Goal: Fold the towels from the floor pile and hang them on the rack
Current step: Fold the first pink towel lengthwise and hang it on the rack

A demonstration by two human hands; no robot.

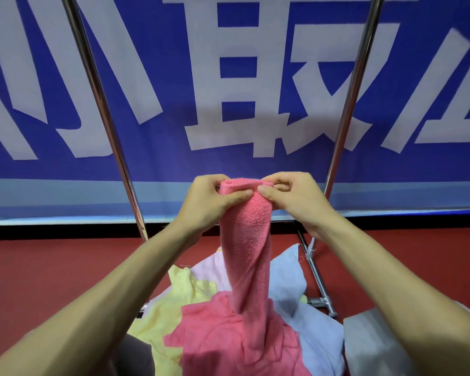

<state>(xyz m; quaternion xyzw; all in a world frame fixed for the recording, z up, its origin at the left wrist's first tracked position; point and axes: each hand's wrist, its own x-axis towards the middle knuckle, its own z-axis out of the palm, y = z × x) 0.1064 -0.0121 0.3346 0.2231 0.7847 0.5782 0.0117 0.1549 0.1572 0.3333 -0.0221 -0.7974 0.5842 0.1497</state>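
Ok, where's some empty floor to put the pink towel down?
Bare red floor lies left of the yellow towel, near the left rack pole, and right of the rack's foot bar. The middle is crowded with the overlapping towel pile.

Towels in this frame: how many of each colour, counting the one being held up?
Coral-pink towel, pinched by the left hand and right hand: 1
Yellow towel: 1
Pale pink towel: 1
Pale blue towel: 1
Total: 4, taking each colour patch as one towel; overlaps hide the edges.
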